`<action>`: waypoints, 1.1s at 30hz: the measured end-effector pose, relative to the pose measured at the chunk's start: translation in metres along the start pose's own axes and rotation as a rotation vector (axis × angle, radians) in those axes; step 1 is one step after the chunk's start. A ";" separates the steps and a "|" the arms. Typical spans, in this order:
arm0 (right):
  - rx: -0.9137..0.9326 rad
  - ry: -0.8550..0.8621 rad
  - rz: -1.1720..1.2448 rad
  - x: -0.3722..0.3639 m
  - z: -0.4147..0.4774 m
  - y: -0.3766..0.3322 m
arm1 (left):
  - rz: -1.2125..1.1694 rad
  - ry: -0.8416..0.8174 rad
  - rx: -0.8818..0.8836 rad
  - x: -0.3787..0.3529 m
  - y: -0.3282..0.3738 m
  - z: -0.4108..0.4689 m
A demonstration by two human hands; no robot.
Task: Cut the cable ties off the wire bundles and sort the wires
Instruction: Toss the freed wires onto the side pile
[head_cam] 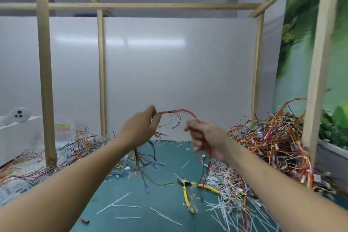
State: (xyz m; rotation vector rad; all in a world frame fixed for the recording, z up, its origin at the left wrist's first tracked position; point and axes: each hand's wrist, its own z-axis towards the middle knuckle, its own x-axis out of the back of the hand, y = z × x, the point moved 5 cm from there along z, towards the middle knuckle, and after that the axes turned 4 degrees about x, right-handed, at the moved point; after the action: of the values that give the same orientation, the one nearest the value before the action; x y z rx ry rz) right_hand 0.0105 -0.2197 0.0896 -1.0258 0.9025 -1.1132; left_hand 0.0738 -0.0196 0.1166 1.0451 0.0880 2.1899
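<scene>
A white panel [178, 71] fills the back of the view, and a bare wooden frame [44, 81] of posts and rails stands in front of it and around the work area. A poster of green foliage [301, 43] runs down the right side. Below lies a teal mat [163, 199] strewn with wiring. A tall pile of wire bundles [269, 143], mostly red, orange and yellow, is heaped at its right edge against a frame post. A flatter spread of loose wires [79, 145] covers the left side and back corner. A drift of cut white cable ties [229, 184] lies in front of the pile, with single ties scattered across the bare mat. Both forearms reach in from the bottom corners and are raised above the mat's middle. The left hand [139, 128] pinches one end of a red wire bundle [178, 111] between thumb and fingertips. The bundle arches across to the right hand [205, 137], which is motion-blurred, its fingers curled round the strands. From there the wires trail down to the mat, and a few thinner leads dangle from the arch between the hands. Yellow-handled cutters [190, 192] lie on the mat below the right hand, handles spread, touching the edge of the cut ties.
</scene>
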 end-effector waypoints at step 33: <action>0.337 0.263 -0.365 0.079 -0.010 -0.149 | -0.624 -0.352 0.034 0.006 0.045 -0.020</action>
State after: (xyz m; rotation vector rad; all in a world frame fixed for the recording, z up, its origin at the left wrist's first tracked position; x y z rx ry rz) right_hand -0.0214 -0.3173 0.2246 -0.7901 0.7118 -1.6750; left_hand 0.0320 -0.0450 0.1226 1.2099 0.2543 1.4345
